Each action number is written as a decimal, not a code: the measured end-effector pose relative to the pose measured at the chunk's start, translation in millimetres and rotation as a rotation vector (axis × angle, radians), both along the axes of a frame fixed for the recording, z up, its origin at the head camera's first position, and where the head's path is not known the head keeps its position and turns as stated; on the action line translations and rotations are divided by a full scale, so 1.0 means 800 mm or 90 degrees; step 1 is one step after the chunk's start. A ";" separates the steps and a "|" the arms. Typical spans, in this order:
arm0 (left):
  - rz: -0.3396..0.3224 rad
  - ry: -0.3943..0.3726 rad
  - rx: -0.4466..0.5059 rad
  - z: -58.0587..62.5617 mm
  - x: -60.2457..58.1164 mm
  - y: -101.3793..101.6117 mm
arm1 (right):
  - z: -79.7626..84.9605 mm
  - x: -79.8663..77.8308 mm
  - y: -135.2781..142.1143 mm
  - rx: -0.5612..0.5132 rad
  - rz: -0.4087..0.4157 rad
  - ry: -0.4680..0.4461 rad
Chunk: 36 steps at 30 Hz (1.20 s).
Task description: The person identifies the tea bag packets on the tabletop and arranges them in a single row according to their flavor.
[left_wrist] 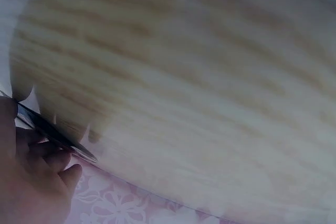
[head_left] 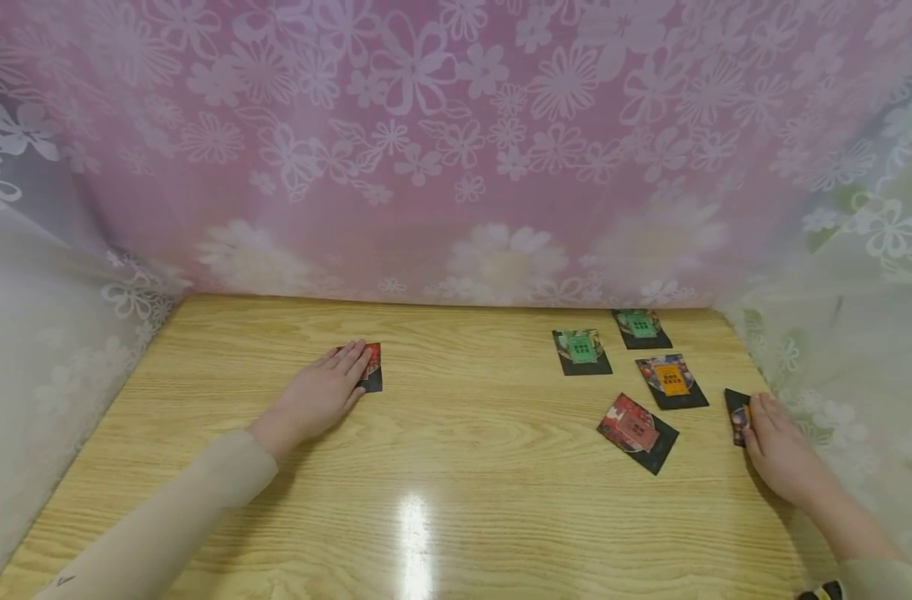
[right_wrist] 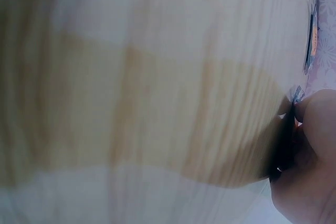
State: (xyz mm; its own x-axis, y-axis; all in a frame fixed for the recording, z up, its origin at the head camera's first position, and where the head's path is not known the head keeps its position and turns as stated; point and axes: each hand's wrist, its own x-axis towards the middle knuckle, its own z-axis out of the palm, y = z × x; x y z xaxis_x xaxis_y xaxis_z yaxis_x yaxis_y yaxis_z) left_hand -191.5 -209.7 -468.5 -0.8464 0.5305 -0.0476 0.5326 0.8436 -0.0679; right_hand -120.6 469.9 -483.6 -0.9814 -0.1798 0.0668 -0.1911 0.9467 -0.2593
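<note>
In the head view my left hand point(head_left: 317, 400) lies over a flat black-and-red packet point(head_left: 376, 367) on the left side of the table, its fingers covering much of the print. The left wrist view catches this packet point(left_wrist: 52, 135) nearly edge-on, held under the fingers with the thumb at one end. At the table's right edge my right hand point(head_left: 786, 454) grips a dark packet point(head_left: 737, 417) by its side. From the right wrist that packet point(right_wrist: 283, 142) is a dark sliver between thumb and fingers.
Left of the right hand lie a red packet point(head_left: 638, 433), an orange-labelled packet point(head_left: 672, 381) and two green-labelled packets, one nearer point(head_left: 582, 352) and one at the back point(head_left: 642, 327). A flowered curtain point(head_left: 493, 183) hangs behind the wooden table point(head_left: 456, 450). A dark-and-yellow object point(head_left: 827, 591) shows at bottom right.
</note>
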 end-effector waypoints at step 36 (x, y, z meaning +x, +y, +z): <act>-0.010 -0.045 0.067 0.009 0.000 -0.099 | 0.003 0.001 -0.002 -0.001 -0.002 -0.021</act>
